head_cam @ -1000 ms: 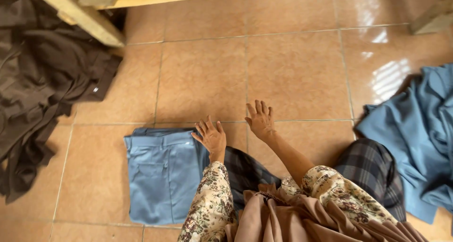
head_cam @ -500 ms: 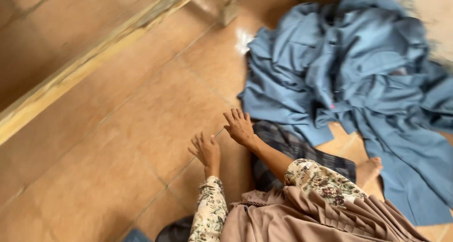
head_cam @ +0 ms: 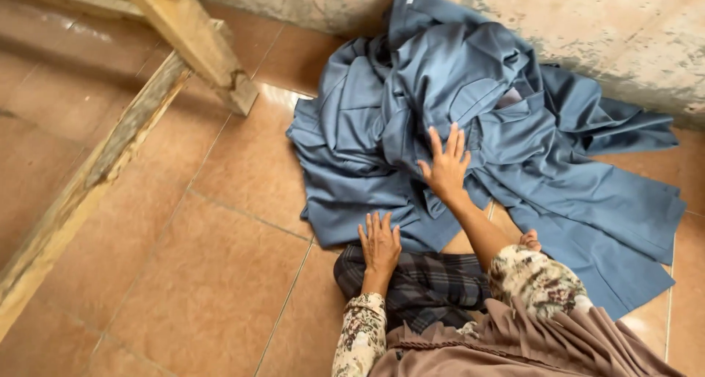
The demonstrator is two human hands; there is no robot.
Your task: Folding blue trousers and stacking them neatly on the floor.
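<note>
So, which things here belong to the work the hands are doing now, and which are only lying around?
In hand:
- heap of blue garments, crumpled on the floor against the wall
- right hand, open, fingers spread, on the heap
- left hand, open, at the heap's near edge

Only lying about:
- wooden frame with its slanted leg
- tiled floor
- stained wall

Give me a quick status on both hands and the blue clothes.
Right hand open, flat on the blue clothes pile. Left hand open, at the pile's near edge above the plaid cloth. Nothing gripped. Wooden leg stands apart, left.
</note>
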